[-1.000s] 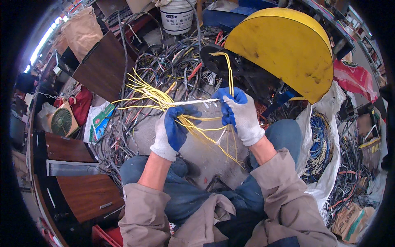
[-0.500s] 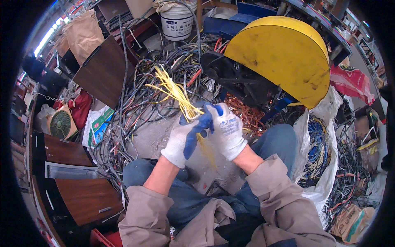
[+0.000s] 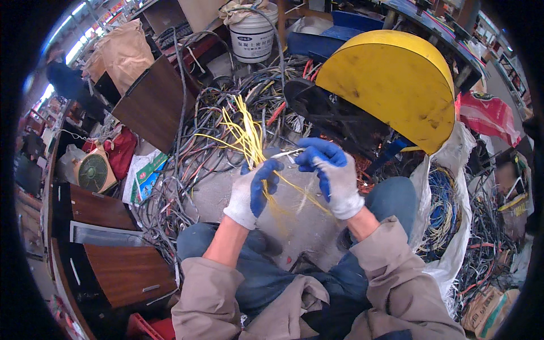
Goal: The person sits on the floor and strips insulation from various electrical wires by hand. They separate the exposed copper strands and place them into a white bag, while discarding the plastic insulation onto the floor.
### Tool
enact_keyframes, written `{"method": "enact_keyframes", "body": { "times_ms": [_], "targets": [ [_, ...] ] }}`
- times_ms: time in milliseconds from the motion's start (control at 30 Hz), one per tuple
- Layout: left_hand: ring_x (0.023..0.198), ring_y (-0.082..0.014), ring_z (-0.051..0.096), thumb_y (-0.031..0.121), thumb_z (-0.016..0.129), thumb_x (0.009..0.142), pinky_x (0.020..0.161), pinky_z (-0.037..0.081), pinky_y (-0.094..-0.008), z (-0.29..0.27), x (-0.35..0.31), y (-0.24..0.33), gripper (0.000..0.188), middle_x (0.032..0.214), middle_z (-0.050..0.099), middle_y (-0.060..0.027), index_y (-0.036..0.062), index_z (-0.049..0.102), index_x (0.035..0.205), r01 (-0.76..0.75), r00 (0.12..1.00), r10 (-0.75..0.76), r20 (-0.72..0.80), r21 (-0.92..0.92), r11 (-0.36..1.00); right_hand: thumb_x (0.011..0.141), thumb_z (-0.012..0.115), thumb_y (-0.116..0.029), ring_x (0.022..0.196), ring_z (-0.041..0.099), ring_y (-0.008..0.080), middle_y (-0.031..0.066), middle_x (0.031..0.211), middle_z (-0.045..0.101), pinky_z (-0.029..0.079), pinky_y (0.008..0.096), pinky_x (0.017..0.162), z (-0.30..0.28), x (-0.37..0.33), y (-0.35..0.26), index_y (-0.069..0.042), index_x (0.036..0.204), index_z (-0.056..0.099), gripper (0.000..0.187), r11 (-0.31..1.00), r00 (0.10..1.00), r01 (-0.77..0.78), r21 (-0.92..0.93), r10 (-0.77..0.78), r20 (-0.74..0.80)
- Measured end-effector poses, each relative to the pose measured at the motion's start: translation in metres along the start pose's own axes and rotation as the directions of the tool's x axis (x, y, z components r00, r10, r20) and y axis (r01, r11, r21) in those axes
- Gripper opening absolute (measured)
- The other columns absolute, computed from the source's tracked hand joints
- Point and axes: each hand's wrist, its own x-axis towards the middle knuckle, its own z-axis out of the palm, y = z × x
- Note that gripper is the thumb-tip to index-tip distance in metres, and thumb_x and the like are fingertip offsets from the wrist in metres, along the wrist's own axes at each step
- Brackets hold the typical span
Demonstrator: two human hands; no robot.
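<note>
Far left of the left grip stands a square-cased fan [image 3: 94, 171] with a round, ribbed green grille. Nearer, up and left of that grip, lies a tangled heap of cables [image 3: 204, 120], smooth-sheathed, mostly black and grey; it could hook trailing wire ends if the bundle dipped into it. The left grip [image 3: 254, 190], in a white knit glove with a rubbery-looking blue palm, is closed around the yellow wires [image 3: 247, 135], whose thin, springy-looking ends fan out above it and trail below. A slack squeeze could let single strands slip, as they look slick and uneven. Between the two grips, a thin white strip [image 3: 288, 152] reaches the fingertips of the right grip [image 3: 335, 177], gloved alike and half curled; whether it pinches the strip I cannot tell. A sideways tug might tear it. Above the right grip, a black spoked wheel [image 3: 335, 117] could snag strands swung too close; a scuffed, half-round yellow guard [image 3: 391, 85] covers it. Further right, a limp white sack [image 3: 418, 192] holds coiled wires [image 3: 445, 209].
</note>
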Motion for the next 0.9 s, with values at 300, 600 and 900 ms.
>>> {"method": "enact_keyframes", "body": {
  "times_ms": [300, 600, 900],
  "targets": [
    [0.065, -0.0106, 0.056, 0.012, 0.065, 0.094, 0.055, 0.044, -0.0255, -0.008, 0.002, 0.004, 0.03, 0.091, 0.066, -0.0056, 0.0033, 0.061, 0.123, -0.067, 0.997, 0.064, -0.043, -0.073, 0.995, 0.1, 0.057, -0.014, 0.074, 0.063, 0.0147, 0.006, 0.085, 0.067, 0.052, 0.0281, 0.069, -0.023, 0.012, -0.031, 0.003, 0.121, 0.063, 0.027, 0.963, 0.99, 0.133, 0.233, -0.119, -0.073],
    [0.063, -0.0093, 0.054, 0.017, 0.064, 0.094, 0.053, 0.042, -0.0237, -0.007, -0.001, 0.011, 0.029, 0.088, 0.065, -0.0036, 0.0042, 0.063, 0.121, -0.114, 0.993, 0.114, -0.003, -0.002, 0.993, 0.101, 0.056, -0.017, 0.073, 0.062, 0.0155, 0.005, 0.086, 0.066, 0.055, 0.0308, 0.071, -0.053, 0.01, -0.089, 0.002, 0.123, 0.061, 0.029, 0.92, 0.958, 0.276, 0.279, -0.241, -0.155],
    [0.073, -0.0103, 0.054, 0.03, 0.056, 0.099, 0.062, 0.041, -0.0254, -0.041, 0.014, -0.003, 0.033, 0.092, 0.063, 0.003, 0.0116, 0.065, 0.125, -0.01, 0.998, 0.007, -0.07, -0.052, 0.999, 0.103, 0.047, -0.02, 0.078, 0.062, 0.0151, 0.0064, 0.089, 0.064, 0.052, 0.0279, 0.073, -0.089, -0.063, -0.22, 0.004, 0.122, 0.06, 0.033, 0.685, 0.763, 0.488, -0.541, -0.636, -0.118]
  ]
}}
